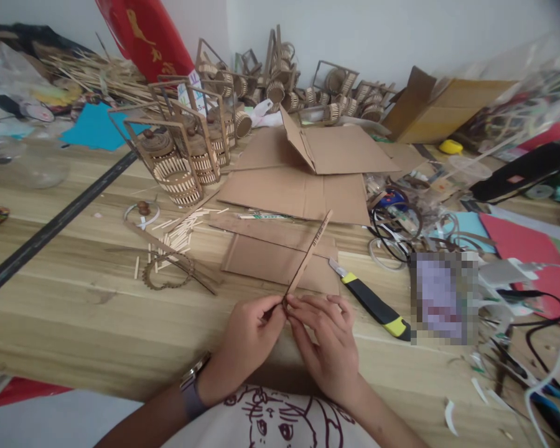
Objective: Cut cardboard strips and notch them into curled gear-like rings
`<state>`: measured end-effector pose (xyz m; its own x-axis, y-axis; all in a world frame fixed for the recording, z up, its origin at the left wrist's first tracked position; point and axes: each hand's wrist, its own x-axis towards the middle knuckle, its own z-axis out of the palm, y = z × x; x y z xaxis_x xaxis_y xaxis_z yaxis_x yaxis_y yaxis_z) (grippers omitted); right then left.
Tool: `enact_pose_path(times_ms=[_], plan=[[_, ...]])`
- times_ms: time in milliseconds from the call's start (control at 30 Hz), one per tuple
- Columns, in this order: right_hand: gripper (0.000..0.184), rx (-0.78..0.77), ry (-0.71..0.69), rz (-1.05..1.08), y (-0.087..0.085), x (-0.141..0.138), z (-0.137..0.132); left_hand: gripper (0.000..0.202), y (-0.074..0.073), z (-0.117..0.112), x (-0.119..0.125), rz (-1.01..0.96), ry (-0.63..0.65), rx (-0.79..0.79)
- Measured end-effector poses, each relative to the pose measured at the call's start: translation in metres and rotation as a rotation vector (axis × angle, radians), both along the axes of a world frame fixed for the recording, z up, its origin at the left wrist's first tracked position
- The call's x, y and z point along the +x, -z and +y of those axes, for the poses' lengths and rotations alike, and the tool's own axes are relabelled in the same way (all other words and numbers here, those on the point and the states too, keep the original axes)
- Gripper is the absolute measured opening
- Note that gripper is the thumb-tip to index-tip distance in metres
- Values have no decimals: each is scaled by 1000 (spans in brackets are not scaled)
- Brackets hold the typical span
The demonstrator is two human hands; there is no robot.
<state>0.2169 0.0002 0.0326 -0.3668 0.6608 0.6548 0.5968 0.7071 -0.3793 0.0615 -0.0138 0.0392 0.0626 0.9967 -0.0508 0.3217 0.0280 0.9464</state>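
My left hand [247, 339] and my right hand [326, 342] meet over the wooden table [74, 311], both pinching the near end of a thin brown wooden strip [310, 252] with small slots along it. The strip slants up and away to the right. Just right of my hands lies a black and yellow utility knife [371, 302]. Left of them lie a flat toothed wooden ring [165, 274] and several small wooden sticks [180, 233].
Flat cardboard sheets [298, 186] cover the table's middle. Finished wooden lantern-like cages [182, 158] stand behind, more piled at the wall. An open cardboard box [438, 109] sits back right. Cables, coloured paper and clutter fill the right side. A black bar [51, 227] crosses the left.
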Motion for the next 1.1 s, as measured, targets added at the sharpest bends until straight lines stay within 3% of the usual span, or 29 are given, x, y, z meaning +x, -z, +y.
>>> enact_pose_path(times_ms=[467, 1100], plan=[[21, -5, -2, 36, 0, 3, 1, 21, 1, 1, 2, 39, 25, 46], [18, -4, -15, -25, 3, -4, -1, 21, 4, 2, 3, 145, -13, -31]])
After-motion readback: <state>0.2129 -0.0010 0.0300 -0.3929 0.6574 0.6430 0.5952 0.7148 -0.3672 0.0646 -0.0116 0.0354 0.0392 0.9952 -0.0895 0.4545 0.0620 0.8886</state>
